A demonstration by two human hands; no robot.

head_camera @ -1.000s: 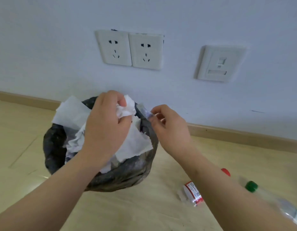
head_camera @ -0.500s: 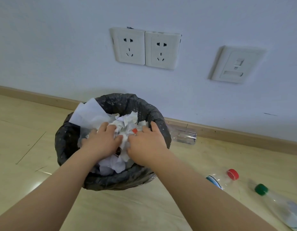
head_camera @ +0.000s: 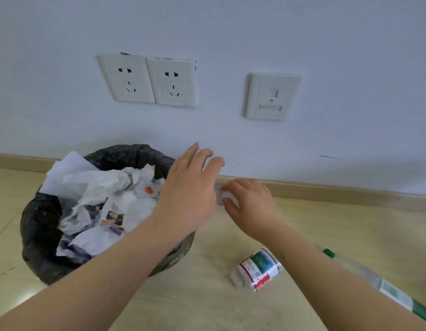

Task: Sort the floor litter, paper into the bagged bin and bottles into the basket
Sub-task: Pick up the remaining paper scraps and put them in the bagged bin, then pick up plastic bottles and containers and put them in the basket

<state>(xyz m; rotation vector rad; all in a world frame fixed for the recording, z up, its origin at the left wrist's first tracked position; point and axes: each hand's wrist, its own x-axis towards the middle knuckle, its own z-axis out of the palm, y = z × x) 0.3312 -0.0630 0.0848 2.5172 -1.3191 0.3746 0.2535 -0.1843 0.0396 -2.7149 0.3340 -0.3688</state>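
The black bagged bin (head_camera: 126, 151) stands by the wall, heaped with crumpled white paper (head_camera: 99, 185). My left hand (head_camera: 188, 192) hovers over the bin's right rim with straight fingers, holding nothing. My right hand (head_camera: 252, 206) reaches to the baseboard and curls its fingers and thumb round a clear bottle (head_camera: 219, 195) lying there; the hand hides most of it. A crushed bottle with a red and green label (head_camera: 257, 271) lies on the floor under my right forearm. A green-capped bottle (head_camera: 374, 283) lies at the right. No basket is in view.
The wall rises just behind the bin, with two sockets (head_camera: 147, 80) and a switch plate (head_camera: 271, 96). A wooden baseboard (head_camera: 338, 189) runs along the pale wood floor (head_camera: 195, 295).
Both hands have lifted off the paper they pressed into the bin. My right hand has moved right to the clear bottle by the baseboard, and my left hand has followed over the rim.
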